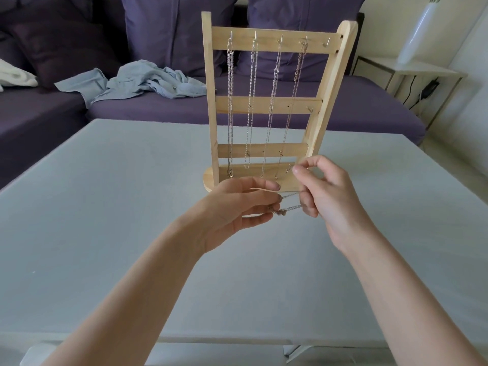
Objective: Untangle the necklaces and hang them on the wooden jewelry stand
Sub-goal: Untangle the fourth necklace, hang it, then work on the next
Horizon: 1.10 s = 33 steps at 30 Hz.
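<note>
From the head view, your left hand [237, 204] and right hand [324, 191] meet just in front of the stand [266, 104], above the desk [105, 207]. Your left fingers [264, 204] pinch a tangled knot of chain [289, 204], and your right fingers [306, 202] curl round its other end, so the chain runs taut between them. Beyond your fingers, four necklaces [252, 101] hang from the stand's top hooks; the hook at far right is bare.
</note>
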Each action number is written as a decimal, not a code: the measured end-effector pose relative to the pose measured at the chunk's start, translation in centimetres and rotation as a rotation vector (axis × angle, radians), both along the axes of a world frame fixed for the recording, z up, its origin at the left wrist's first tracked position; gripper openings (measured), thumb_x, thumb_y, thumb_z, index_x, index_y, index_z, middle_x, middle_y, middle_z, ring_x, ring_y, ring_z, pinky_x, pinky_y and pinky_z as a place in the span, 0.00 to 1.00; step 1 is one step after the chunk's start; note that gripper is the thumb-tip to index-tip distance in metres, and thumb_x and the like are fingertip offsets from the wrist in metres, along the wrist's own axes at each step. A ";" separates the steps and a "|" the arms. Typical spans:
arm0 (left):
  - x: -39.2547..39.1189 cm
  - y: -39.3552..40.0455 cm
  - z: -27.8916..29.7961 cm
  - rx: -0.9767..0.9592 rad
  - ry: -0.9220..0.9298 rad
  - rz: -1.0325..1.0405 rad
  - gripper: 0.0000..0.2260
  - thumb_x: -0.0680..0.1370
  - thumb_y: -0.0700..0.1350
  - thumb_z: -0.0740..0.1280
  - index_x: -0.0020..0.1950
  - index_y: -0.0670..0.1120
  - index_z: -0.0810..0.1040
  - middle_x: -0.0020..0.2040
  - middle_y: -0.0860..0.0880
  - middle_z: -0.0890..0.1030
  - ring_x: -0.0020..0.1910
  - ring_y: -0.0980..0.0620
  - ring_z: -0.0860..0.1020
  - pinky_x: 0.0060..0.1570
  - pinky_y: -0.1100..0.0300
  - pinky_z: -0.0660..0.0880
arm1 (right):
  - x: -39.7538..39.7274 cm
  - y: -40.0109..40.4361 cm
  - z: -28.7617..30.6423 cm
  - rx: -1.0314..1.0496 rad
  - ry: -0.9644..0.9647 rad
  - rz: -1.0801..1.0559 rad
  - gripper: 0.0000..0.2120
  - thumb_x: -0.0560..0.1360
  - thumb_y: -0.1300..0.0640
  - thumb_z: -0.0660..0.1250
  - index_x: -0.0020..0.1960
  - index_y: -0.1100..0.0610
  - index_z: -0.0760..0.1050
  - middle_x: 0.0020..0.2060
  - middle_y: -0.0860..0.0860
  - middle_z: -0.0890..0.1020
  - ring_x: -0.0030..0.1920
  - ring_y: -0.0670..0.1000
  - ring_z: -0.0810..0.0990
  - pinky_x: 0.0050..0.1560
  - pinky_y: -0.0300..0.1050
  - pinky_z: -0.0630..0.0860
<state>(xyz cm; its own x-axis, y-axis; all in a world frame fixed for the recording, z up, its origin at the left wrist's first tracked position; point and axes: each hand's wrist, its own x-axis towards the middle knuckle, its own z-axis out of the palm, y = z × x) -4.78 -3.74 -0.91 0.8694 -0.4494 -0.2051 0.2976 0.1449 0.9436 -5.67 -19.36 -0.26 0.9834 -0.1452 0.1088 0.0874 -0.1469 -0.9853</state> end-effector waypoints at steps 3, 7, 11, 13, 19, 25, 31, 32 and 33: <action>0.0 0.0 0.0 -0.007 -0.014 0.019 0.04 0.75 0.35 0.67 0.48 0.43 0.77 0.37 0.48 0.80 0.37 0.54 0.79 0.43 0.62 0.79 | -0.1 -0.1 0.1 -0.025 0.000 -0.021 0.04 0.78 0.59 0.62 0.44 0.57 0.70 0.17 0.46 0.69 0.20 0.45 0.64 0.22 0.35 0.62; 0.1 0.1 0.3 -0.055 -0.047 0.128 0.05 0.75 0.36 0.66 0.44 0.46 0.77 0.35 0.50 0.79 0.34 0.55 0.78 0.36 0.66 0.76 | -0.3 -0.1 0.0 -0.036 0.135 0.047 0.03 0.78 0.60 0.61 0.46 0.58 0.70 0.24 0.52 0.79 0.21 0.47 0.68 0.22 0.37 0.62; -0.1 0.2 0.4 0.015 -0.070 0.181 0.05 0.76 0.36 0.66 0.44 0.46 0.77 0.33 0.52 0.79 0.29 0.56 0.77 0.32 0.67 0.75 | -0.1 0.4 -0.4 -0.089 0.254 0.094 0.03 0.76 0.61 0.64 0.49 0.58 0.74 0.42 0.56 0.84 0.26 0.46 0.75 0.24 0.37 0.66; -0.2 0.0 0.3 0.112 -0.119 0.212 0.04 0.76 0.36 0.67 0.44 0.45 0.77 0.34 0.52 0.80 0.28 0.57 0.77 0.31 0.66 0.75 | 0.0 0.6 -0.3 -0.105 0.187 0.097 0.04 0.75 0.61 0.65 0.49 0.58 0.76 0.45 0.57 0.83 0.29 0.46 0.76 0.25 0.38 0.69; -0.3 0.1 0.6 0.200 -0.219 0.263 0.02 0.78 0.38 0.64 0.47 0.42 0.77 0.34 0.49 0.80 0.27 0.54 0.78 0.28 0.65 0.75 | -0.2 1.1 0.0 0.019 0.226 0.330 0.06 0.76 0.59 0.66 0.48 0.61 0.79 0.36 0.52 0.83 0.32 0.47 0.78 0.29 0.37 0.71; -0.5 0.4 0.9 0.159 -0.127 0.194 0.07 0.80 0.41 0.60 0.51 0.42 0.77 0.47 0.44 0.83 0.35 0.47 0.82 0.31 0.64 0.76 | -0.1 1.6 -0.8 -0.048 0.251 0.268 0.04 0.74 0.64 0.67 0.43 0.64 0.80 0.29 0.52 0.80 0.30 0.46 0.77 0.31 0.35 0.72; -0.1 0.9 0.2 0.247 -0.146 0.185 0.05 0.77 0.36 0.64 0.51 0.39 0.78 0.44 0.46 0.81 0.34 0.55 0.80 0.37 0.68 0.76 | 0.1 0.7 -0.4 0.025 0.211 0.142 0.05 0.74 0.64 0.67 0.40 0.61 0.79 0.25 0.49 0.79 0.26 0.45 0.74 0.28 0.35 0.69; -0.1 0.8 0.1 0.277 -0.162 0.174 0.05 0.77 0.36 0.65 0.50 0.39 0.79 0.42 0.46 0.81 0.34 0.56 0.79 0.38 0.69 0.76 | 0.0 0.7 -0.4 0.028 0.207 0.140 0.05 0.75 0.64 0.67 0.40 0.61 0.79 0.25 0.49 0.78 0.26 0.45 0.74 0.28 0.35 0.69; -0.1 0.7 0.0 0.306 -0.181 0.169 0.04 0.76 0.36 0.66 0.49 0.39 0.79 0.41 0.46 0.81 0.33 0.56 0.78 0.39 0.69 0.77 | -0.1 0.7 -0.4 0.028 0.205 0.138 0.06 0.75 0.64 0.67 0.39 0.60 0.78 0.25 0.48 0.78 0.26 0.45 0.73 0.27 0.35 0.68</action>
<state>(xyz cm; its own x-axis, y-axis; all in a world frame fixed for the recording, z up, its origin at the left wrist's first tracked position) -4.92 -3.07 -0.88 0.9603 -0.2389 -0.1442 0.1186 -0.1184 0.9859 -5.75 -18.70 -0.68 0.9953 -0.0077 -0.0969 -0.0972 -0.1203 -0.9880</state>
